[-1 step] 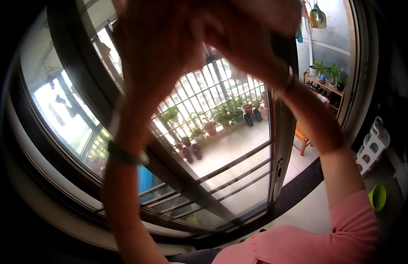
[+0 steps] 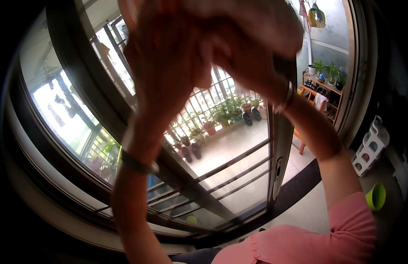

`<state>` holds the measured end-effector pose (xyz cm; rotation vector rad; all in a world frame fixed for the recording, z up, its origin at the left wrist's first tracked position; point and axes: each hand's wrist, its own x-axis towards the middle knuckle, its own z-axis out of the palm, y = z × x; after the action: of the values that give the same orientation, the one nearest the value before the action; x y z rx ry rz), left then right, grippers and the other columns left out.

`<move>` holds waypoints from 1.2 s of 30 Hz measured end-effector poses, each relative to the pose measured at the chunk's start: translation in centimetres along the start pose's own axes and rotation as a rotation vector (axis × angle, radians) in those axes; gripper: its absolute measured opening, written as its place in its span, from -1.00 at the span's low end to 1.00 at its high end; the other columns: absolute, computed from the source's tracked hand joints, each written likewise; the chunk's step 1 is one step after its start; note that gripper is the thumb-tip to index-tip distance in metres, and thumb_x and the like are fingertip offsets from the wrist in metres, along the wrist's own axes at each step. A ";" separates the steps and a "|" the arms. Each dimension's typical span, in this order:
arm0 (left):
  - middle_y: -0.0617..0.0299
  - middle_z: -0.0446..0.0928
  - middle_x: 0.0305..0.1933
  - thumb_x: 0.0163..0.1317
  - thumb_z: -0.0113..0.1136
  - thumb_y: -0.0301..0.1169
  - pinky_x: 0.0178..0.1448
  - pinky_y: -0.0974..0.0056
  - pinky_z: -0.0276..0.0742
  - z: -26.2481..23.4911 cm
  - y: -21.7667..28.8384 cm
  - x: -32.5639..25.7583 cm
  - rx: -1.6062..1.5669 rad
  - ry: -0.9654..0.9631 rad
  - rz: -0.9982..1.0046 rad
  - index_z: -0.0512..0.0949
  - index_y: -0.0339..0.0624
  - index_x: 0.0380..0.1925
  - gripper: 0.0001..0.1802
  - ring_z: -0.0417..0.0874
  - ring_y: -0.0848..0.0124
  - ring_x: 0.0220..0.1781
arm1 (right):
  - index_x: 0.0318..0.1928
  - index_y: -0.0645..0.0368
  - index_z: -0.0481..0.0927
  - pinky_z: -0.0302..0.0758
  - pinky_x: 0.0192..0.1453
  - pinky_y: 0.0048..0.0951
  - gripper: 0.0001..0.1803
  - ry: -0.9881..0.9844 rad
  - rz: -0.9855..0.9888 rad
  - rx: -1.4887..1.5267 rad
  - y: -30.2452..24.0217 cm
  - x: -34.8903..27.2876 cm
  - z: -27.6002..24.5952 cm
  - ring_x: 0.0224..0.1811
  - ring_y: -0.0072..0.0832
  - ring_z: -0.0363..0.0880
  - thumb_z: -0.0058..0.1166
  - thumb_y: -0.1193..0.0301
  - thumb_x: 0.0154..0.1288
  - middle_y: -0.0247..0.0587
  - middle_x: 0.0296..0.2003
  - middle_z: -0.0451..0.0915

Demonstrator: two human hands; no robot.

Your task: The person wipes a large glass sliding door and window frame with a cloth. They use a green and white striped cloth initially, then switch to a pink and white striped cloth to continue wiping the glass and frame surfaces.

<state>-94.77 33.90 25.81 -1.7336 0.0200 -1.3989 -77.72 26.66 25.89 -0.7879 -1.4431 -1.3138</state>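
Note:
Both arms reach up in front of a dark-framed glass sliding door [image 2: 274,167]. High up and close together are my left hand [image 2: 164,61] and my right hand [image 2: 243,55], with the thumbs nearly meeting. A pale, bunched cloth [image 2: 270,22] shows above and between them, and both hands look closed on it. Shadow and blur hide most of the fingers, the left ones especially. A dark band [image 2: 136,163] circles my left wrist, and a light bracelet [image 2: 288,96] my right.
Beyond the glass, potted plants [image 2: 221,116] and pairs of shoes [image 2: 193,152] line a barred balcony. Right of the door stand a wooden shelf [image 2: 323,86] and an orange stool [image 2: 299,143]. A white plastic rack [image 2: 371,145] and a green bucket [image 2: 377,196] stand at the right.
My left forearm and hand have shifted slightly right. Both hands and the pale cloth sit a little lower in view; the cloth stays with the hands.

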 end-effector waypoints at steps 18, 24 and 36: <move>0.27 0.49 0.30 0.22 0.27 -0.20 0.43 -0.30 0.10 -3.0 22.6 -22.2 -0.488 -0.535 -0.258 0.58 -0.05 0.12 -0.54 0.41 0.20 0.38 | -0.11 -0.04 0.63 0.55 -0.17 -0.23 -0.69 -0.358 0.141 -0.099 -11.1 -23.4 -9.5 -0.35 -0.32 0.55 0.35 0.33 0.09 -0.33 -0.37 0.52; 0.31 0.58 0.16 0.27 0.27 -0.24 0.42 0.04 0.20 -1.9 26.1 -22.8 -0.805 -0.633 -0.579 0.55 -0.01 0.19 -0.53 0.51 0.19 0.26 | -0.28 -0.14 0.42 0.31 -0.38 -0.17 -0.66 -0.485 0.191 -0.012 -9.4 -27.2 -10.4 -0.51 -0.29 0.38 0.34 0.24 -0.01 -0.36 -0.52 0.30; 0.21 0.47 0.30 0.39 0.10 -0.16 0.51 -0.06 0.17 -1.7 19.6 -17.7 -0.827 -0.606 -1.009 0.43 0.05 0.28 -0.52 0.42 0.29 0.38 | -0.22 0.10 0.51 0.26 -0.25 -0.17 -0.66 0.009 -0.056 -0.201 -3.0 -22.1 -4.6 -0.37 -0.33 0.37 0.01 0.06 0.33 -0.25 -0.39 0.38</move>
<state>-93.03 29.87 -0.27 -3.0617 -0.8107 -1.5478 -72.85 24.89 3.74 -0.8761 -1.3483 -1.5211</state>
